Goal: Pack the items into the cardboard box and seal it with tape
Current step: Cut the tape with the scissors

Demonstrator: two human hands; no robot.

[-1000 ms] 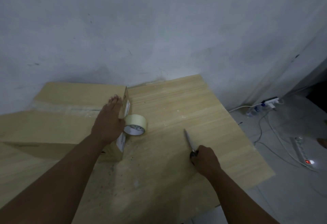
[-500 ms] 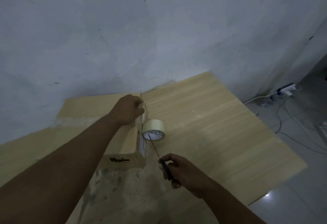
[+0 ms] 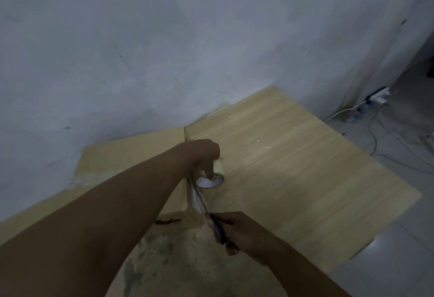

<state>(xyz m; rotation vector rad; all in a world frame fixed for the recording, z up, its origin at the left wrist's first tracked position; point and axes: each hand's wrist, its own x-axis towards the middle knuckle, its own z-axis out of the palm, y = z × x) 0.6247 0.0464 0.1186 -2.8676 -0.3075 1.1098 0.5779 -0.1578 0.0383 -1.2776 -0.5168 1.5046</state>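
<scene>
Just right of the brown cardboard box (image 3: pixel 131 155), the left hand (image 3: pixel 203 153) held the pale round tape roll (image 3: pixel 217 174), one finger in its core. The right hand (image 3: pixel 239 232) clasped a dark-handled knife (image 3: pixel 219 228) at the box's near corner.

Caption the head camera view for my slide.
Left hand holds the tape roll beside the cardboard box while right hand points a knife toward it.

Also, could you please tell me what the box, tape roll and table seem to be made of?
Box: matte tan cardboard, by its folded edges. Tape roll: pale, glossy plastic film, probably. Table: light wood or wood-look laminate, showing grain lines.
</scene>
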